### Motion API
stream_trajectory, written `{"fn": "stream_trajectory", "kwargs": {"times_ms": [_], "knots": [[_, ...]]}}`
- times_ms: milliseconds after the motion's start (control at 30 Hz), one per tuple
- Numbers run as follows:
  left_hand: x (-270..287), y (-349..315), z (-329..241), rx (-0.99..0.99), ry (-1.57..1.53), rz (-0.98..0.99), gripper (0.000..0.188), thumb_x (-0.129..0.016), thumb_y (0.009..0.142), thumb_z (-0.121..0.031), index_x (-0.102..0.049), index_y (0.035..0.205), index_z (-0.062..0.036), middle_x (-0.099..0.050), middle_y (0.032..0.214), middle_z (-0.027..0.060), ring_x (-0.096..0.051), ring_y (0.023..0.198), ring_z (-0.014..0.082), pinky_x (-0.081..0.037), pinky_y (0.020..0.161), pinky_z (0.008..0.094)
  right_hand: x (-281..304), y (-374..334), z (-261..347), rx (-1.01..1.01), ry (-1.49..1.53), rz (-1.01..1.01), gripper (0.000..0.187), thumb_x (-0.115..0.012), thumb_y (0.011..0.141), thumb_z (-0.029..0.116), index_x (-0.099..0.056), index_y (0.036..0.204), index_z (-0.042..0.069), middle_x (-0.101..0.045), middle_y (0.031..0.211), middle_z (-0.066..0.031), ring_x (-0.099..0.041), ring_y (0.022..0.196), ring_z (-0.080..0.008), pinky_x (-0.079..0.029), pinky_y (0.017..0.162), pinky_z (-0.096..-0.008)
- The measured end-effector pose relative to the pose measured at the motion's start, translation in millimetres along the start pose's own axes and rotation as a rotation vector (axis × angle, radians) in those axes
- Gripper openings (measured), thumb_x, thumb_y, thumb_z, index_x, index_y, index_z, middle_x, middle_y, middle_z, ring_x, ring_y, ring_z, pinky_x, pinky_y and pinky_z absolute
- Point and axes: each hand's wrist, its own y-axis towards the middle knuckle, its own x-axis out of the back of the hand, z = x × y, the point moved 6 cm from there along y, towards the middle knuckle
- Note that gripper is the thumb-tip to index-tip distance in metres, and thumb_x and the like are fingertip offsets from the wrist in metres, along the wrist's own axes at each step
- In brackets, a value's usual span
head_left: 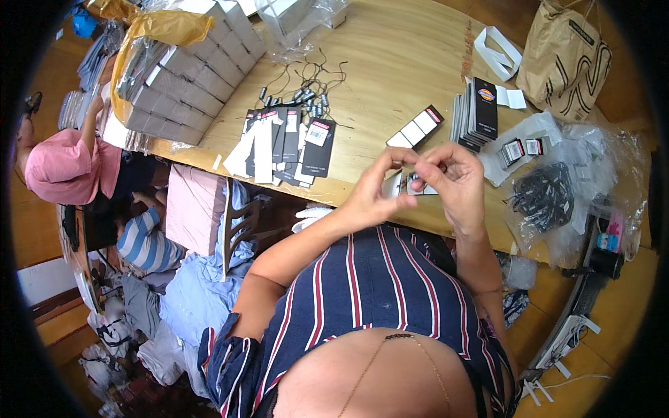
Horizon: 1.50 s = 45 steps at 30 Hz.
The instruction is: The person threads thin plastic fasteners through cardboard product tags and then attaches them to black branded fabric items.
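Nearest us is a navy shirt [369,285] with red and white stripes. Left of the upright row of black card tags [482,115] and nearer us, our hands meet: the right hand [453,182] pinches a small dark cord piece [411,180]; the left hand [376,187] curls round a small white card tag [391,185], its grip we cannot tell. Well left of that row, black cords [306,95] lie tangled on the pale wooden worktop [390,76].

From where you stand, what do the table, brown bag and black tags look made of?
Table: likely varnished wood, going by its grain and sheen. Bag: probably matte paper, judging by its creases. Tags: seemingly smooth card, thin and flat with crisp edges.
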Motion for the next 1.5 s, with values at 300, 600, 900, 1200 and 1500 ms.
{"fn": "stream_trajectory", "kwargs": {"times_ms": [300,600,900,1200,1500], "knots": [[91,-35,26,0.426,0.330,-0.224,0.039,-0.059,0.069,-0.003,-0.053,0.107,-0.0043,-0.056,0.094,0.0091,-0.051,0.086,0.0144,-0.041,0.076,0.0262,-27,117,-42,-0.119,-0.670,0.386,0.012,-0.064,0.066,0.006,-0.058,0.073,-0.001,-0.058,0.064,-0.0052,-0.053,0.060,-0.0086,-0.042,0.056,-0.0224],[129,-9,12,0.314,1.504,-0.559,0.061,-0.075,0.051,-0.015,-0.049,0.106,-0.0062,-0.045,0.104,0.0141,-0.041,0.098,0.0274,-0.033,0.081,0.0405,-70,168,-63,0.549,-1.318,0.227,0.010,-0.059,0.064,0.009,-0.062,0.073,0.005,-0.060,0.073,-0.0124,-0.059,0.069,-0.0292,-0.047,0.064,-0.0390],[97,-10,42,0.044,1.574,-0.213,0.032,-0.065,0.065,-0.027,-0.058,0.096,-0.0185,-0.042,0.117,0.0043,-0.034,0.112,0.0243,-0.023,0.085,0.0414,-18,129,-68,0.384,-1.502,0.086,0.011,-0.055,0.070,0.015,-0.060,0.071,0.005,-0.059,0.073,-0.0114,-0.059,0.072,-0.0279,-0.047,0.059,-0.0374],[-79,17,37,-0.124,0.774,0.213,0.012,-0.058,0.066,0.003,-0.055,0.077,0.0000,-0.053,0.070,0.0135,-0.052,0.066,0.0291,-0.042,0.058,0.0351,223,-46,80,0.046,-0.878,-0.640,0.015,-0.052,0.077,0.004,-0.059,0.089,0.000,-0.061,0.082,-0.0060,-0.056,0.071,-0.0109,-0.046,0.063,-0.0214],[-194,120,42,-0.337,0.841,0.377,0.011,-0.055,0.070,-0.001,-0.056,0.081,-0.0022,-0.052,0.076,0.0131,-0.051,0.073,0.0306,-0.042,0.064,0.0368,269,-124,38,-0.311,-1.124,-0.506,0.010,-0.055,0.071,0.006,-0.061,0.078,0.002,-0.059,0.077,-0.0147,-0.057,0.072,-0.0296,-0.044,0.065,-0.0340]]}}
